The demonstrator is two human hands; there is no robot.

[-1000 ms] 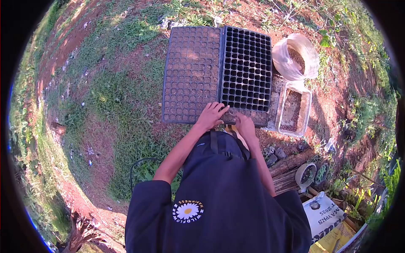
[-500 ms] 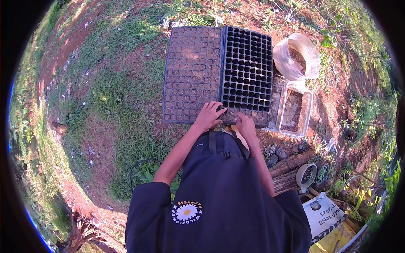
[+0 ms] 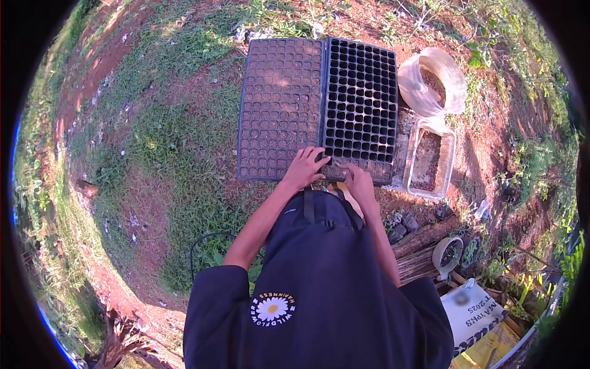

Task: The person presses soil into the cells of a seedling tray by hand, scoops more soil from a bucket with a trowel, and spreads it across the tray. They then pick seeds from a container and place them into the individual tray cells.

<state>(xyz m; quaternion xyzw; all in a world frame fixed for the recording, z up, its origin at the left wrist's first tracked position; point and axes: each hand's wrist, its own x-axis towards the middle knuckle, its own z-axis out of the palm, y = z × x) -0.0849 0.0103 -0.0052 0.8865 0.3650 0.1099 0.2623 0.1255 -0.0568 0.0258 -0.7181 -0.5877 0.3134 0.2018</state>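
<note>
Two black seedling trays lie side by side in front of me. Brown soil fills the cells of the left seedling tray point(image 3: 279, 104). In the right seedling tray point(image 3: 361, 98) most cells are dark and hollow, while soil fills the rows nearest me. My left hand point(image 3: 301, 169) rests with its fingers apart on the near edge, where the trays meet. Over the soil-filled rows of the right tray, my right hand point(image 3: 361, 184) has its fingers bent together and pressed down. Whatever those fingertips may hold is too small to make out.
Right of the trays stand a clear rectangular container point(image 3: 450, 157) with brown grains inside and a rolled translucent plastic ring point(image 3: 456, 86). Logs point(image 3: 424, 238), a round pot point(image 3: 437, 255) and a printed white sack point(image 3: 470, 310) lie lower right. Grass point(image 3: 178, 135) spreads leftward.
My right hand has shifted slightly over the near soil-filled rows. My left hand and both trays have stayed in place.
</note>
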